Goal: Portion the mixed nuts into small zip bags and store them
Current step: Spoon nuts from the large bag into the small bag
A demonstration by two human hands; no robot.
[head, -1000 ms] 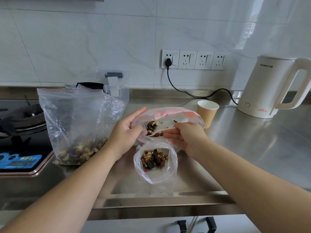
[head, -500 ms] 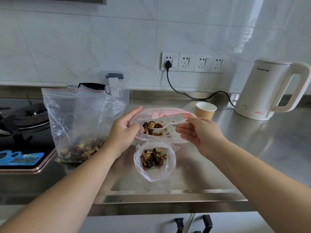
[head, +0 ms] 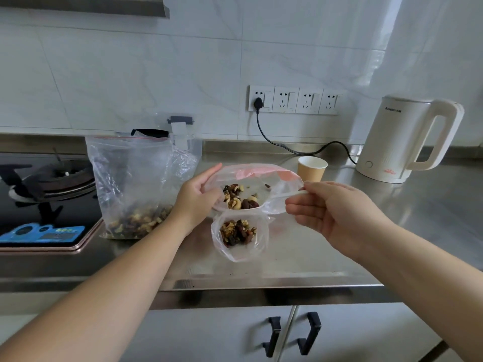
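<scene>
— What stood at the far left?

— A gas hob set into the steel surface, and just beside it a large zip bag, upright, with mixed nuts lying in its bottom.

— And the hands?

— The left hand had its grip clenched on the near left rim of a small zip bag with a pink strip, tilted and open. The right hand pinched the handle of a white plastic spoon; its bowl carried nuts at that bag's mouth — whether it touched the plastic, I could not tell. Below them a second small bag sat open on the surface, partly filled.

— Further right?

— A paper cup, then a cream kettle.
</scene>
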